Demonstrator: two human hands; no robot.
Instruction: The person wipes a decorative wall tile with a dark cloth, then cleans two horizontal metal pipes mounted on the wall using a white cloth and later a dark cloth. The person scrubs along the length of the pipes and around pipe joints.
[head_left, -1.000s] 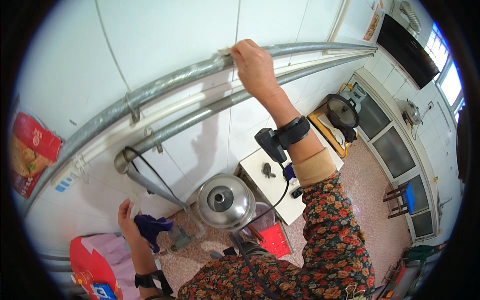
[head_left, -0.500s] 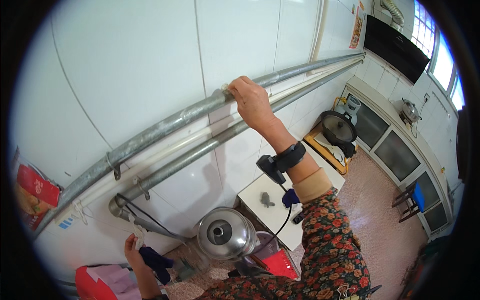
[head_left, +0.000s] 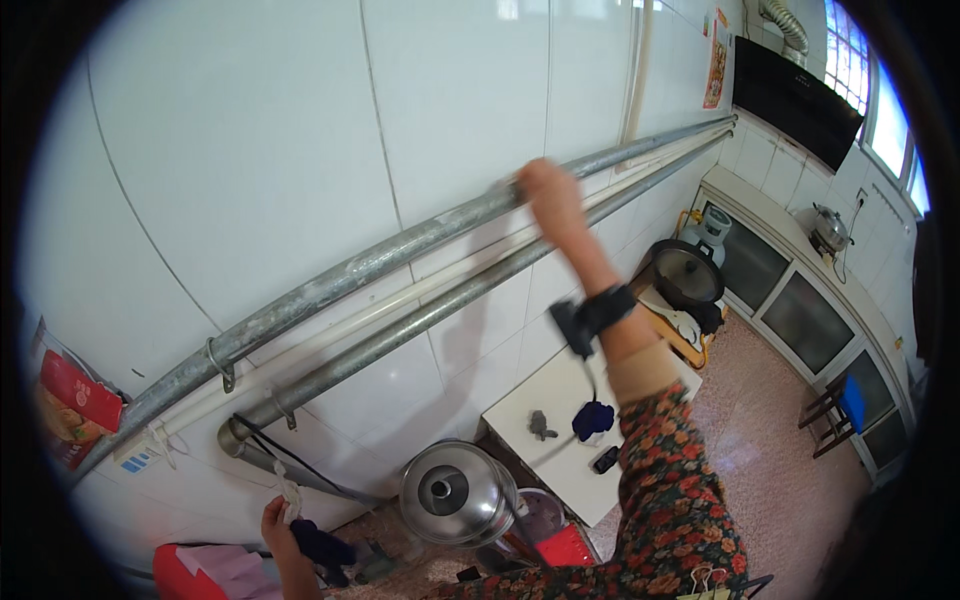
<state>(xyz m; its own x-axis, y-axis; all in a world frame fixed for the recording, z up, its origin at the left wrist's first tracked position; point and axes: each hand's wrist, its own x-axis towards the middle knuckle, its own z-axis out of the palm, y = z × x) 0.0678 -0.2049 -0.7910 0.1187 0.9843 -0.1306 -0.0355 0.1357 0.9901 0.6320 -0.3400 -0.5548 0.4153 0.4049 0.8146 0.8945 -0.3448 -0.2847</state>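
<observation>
My right hand [head_left: 550, 195] is closed at the upper metal pipe [head_left: 420, 240] on the tiled wall, motion-blurred; what it holds is mostly hidden, a pale wad like a rag. A thinner white pipe [head_left: 390, 305] and a second metal pipe [head_left: 355, 370] run below. Low at the left, my left hand [head_left: 278, 525] grips a whitish cloth [head_left: 291, 497] with a dark purple cloth [head_left: 325, 548] hanging beside it. A large steel pot [head_left: 465, 515] stands below the pipes, near my left hand.
A white table [head_left: 555, 470] holds grey and purple bundles and a small black device. Beyond are a black pan [head_left: 685, 270], gas cylinder [head_left: 712, 225], cabinets [head_left: 800, 320], kettle [head_left: 830, 230] and blue-seated stool [head_left: 845, 405]. Red-and-pink material [head_left: 180, 575] lies lower left, red packets [head_left: 80, 400] left.
My right hand has slid rightward along the upper pipe, away from the packets. My left hand sits lower in the picture, still gripping the cloths. The view has shifted.
</observation>
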